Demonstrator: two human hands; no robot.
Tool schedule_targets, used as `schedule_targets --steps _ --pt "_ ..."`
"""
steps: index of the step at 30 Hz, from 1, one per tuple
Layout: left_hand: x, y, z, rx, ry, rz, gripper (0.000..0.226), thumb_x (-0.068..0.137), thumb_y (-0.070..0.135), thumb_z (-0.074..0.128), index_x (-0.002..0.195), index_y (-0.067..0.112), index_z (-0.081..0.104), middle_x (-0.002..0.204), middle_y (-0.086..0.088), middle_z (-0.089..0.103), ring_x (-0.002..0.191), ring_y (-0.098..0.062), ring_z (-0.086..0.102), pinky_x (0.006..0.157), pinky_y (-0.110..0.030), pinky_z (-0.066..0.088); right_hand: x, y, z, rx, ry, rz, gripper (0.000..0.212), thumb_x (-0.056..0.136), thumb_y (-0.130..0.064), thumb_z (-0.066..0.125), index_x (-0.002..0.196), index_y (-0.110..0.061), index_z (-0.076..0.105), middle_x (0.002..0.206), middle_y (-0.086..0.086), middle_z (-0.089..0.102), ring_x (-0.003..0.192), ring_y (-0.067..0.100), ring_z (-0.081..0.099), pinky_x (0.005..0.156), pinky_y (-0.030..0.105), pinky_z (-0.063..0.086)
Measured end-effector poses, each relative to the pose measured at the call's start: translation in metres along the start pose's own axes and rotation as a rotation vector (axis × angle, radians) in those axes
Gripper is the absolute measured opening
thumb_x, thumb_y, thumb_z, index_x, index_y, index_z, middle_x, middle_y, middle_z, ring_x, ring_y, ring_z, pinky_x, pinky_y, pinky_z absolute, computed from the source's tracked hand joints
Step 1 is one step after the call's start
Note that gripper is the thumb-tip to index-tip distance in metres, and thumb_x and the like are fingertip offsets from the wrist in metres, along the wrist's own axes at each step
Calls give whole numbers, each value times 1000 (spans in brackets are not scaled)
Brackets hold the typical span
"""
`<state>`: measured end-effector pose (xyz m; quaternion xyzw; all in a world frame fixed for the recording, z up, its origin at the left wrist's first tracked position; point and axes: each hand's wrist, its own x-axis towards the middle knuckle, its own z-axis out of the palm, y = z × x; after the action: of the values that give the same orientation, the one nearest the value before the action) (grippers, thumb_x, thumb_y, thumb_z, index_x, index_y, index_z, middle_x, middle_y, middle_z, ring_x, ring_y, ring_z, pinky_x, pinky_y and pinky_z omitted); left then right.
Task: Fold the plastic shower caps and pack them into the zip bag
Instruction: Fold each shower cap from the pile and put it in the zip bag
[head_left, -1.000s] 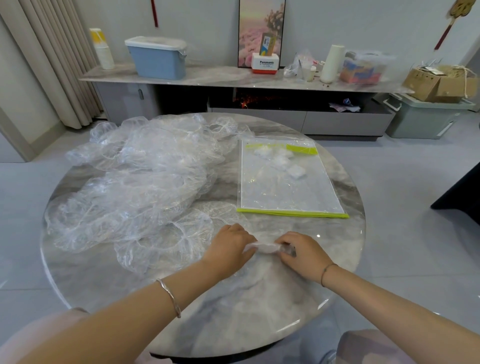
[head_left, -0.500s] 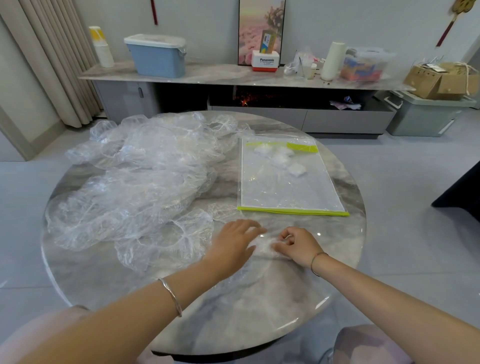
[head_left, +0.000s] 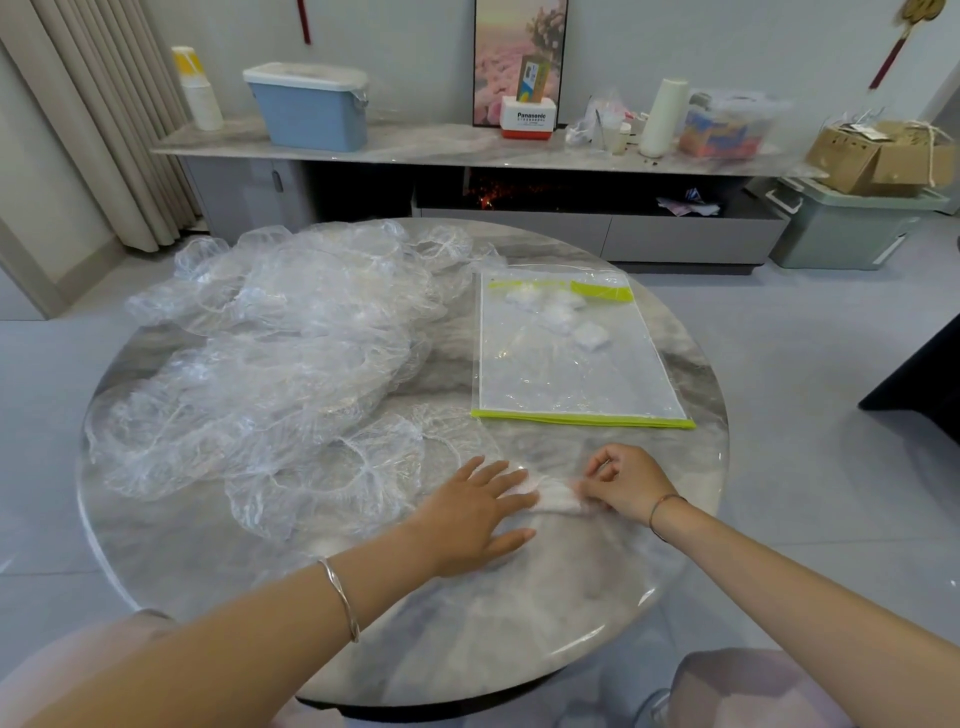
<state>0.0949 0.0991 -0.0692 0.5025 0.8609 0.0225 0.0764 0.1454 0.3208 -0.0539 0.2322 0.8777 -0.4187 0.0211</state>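
A narrow folded strip of clear shower cap (head_left: 558, 500) lies on the round marble table (head_left: 218, 561) near its front edge. My left hand (head_left: 475, 514) lies flat with fingers spread, pressing the strip's left end. My right hand (head_left: 626, 483) pinches the strip's right end between thumb and fingers. A big heap of loose, unfolded clear shower caps (head_left: 270, 364) covers the table's left half. The clear zip bag (head_left: 571, 379) with green edges lies flat behind my hands, and a few small folded caps (head_left: 558, 314) sit inside near its far end.
Behind the table runs a low cabinet (head_left: 467, 150) carrying a blue bin (head_left: 311, 106), a white roll, boxes and a framed picture. Curtains hang at the far left. A green storage tub (head_left: 852, 228) with cardboard boxes stands at the right on the grey floor.
My left hand has opened from a grip to a flat press on the cap. My right hand has shifted slightly right, and the folded strip now lies stretched between both hands.
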Motion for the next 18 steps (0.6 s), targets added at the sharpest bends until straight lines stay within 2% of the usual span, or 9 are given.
schedule_targets --steps 2,4,6,8,10,14,18 --pt "0 -2 0 -41 -4 -48 85 75 70 -7 147 38 24 158 4 16 146 -18 -1 118 -37 -10 -5 -3 -3 -38 91 -143 20 75 -6 69 73 -22 59 67 -7 59 60 14 54 68 30 49" --pt "-1 -4 -1 -79 1 -91 85 74 73 -5 146 39 25 152 4 24 145 -18 3 118 -39 -9 -13 -9 -4 -114 130 -346 15 79 -9 67 81 -23 63 74 -14 56 67 14 53 69 27 46" --pt "-2 -7 -5 -125 16 -122 83 76 73 -1 146 37 27 141 3 33 141 -16 12 118 -37 -5 -21 -16 -1 -249 63 -525 13 82 -15 63 92 -22 66 84 -20 53 77 10 55 73 24 45" --pt "-2 -10 -11 -191 5 -158 69 88 63 11 147 31 29 133 1 37 135 -16 20 117 -33 -2 -26 -18 5 -359 -43 -631 21 83 -22 57 101 -25 66 99 -20 58 91 8 56 82 24 45" --pt "-1 -10 -15 -288 -20 -180 51 99 40 23 147 24 31 128 -1 39 130 -17 24 115 -28 3 -27 -14 14 -456 -123 -694 32 80 -22 51 110 -24 63 112 -12 61 103 11 55 90 26 42" --pt "0 -10 -16 -385 -8 -173 47 99 22 30 145 22 36 112 4 38 124 -19 27 109 -23 9 -27 -12 26 -551 -176 -709 46 84 -15 51 129 -22 50 125 -7 53 113 13 47 92 21 30" --pt "-1 -10 -16 -283 9 -132 51 94 14 38 144 22 36 137 -1 34 134 -19 17 111 -25 4 -22 -13 30 -542 -117 -682 37 86 -15 55 123 -17 58 115 -2 55 104 17 50 82 21 31"
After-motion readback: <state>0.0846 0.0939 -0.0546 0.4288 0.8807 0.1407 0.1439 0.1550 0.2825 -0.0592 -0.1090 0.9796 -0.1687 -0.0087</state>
